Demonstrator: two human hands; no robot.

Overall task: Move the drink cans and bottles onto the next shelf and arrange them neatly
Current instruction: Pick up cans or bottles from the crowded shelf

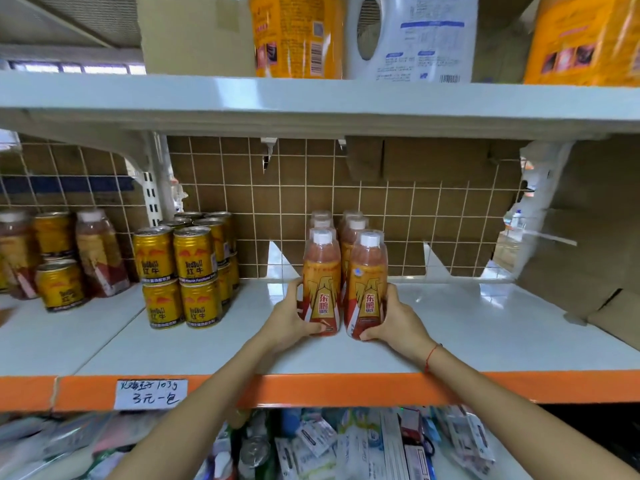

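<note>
Two rows of orange-labelled drink bottles (343, 271) stand upright at frame centre on the white shelf (467, 323), long axes vertical, white caps up, labels facing the camera; the rows run back toward the wire-grid backing (398, 209). The left hand (294, 317) grips the front-left bottle (322, 285), fingers curled round its left side and thumb at its base. The right hand (394, 320) grips the front-right bottle (369, 289), fingers wrapped round its right side and thumb at its base. Both front bottles touch each other and rest on the shelf. Stacked gold cans (183, 271) stand at centre left, well apart from the bottles. More cans and bottles (59, 258) occupy the far-left bay.
</note>
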